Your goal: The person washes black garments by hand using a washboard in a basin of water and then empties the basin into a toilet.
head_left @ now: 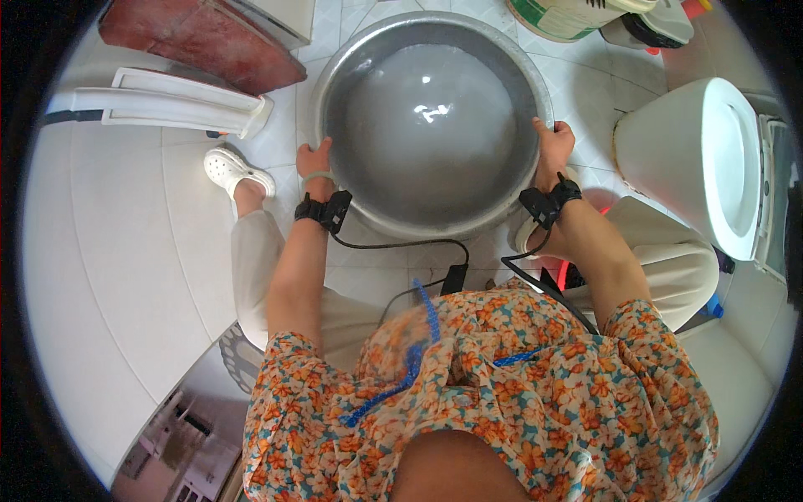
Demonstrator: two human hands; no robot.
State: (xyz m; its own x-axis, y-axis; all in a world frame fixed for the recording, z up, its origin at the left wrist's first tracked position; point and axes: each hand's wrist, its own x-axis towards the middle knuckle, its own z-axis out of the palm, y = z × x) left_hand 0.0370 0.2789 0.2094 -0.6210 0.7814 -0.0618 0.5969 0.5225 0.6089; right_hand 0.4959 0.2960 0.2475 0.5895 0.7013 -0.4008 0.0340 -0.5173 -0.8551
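Observation:
A large round metal basin (418,224) stands on the tiled floor in front of me, holding cloudy greyish water (435,125) with bright reflections on its surface. At its left rim is my left hand (314,161), its fingers closed over the edge. My right hand (554,146) grips the opposite rim, thumb pointing up along the side. Some fingers of both hands are hidden against the basin. Each wrist carries a black strapped device, and black cables (401,245) run from them toward my body, near the basin's front edge.
To the right is a white toilet (669,167). A white and green bucket (552,18) stands at the far right of the basin. On the left are a white plastic frame (180,110) and a reddish-brown panel (201,42). My white clog (227,170) rests beside the white wall.

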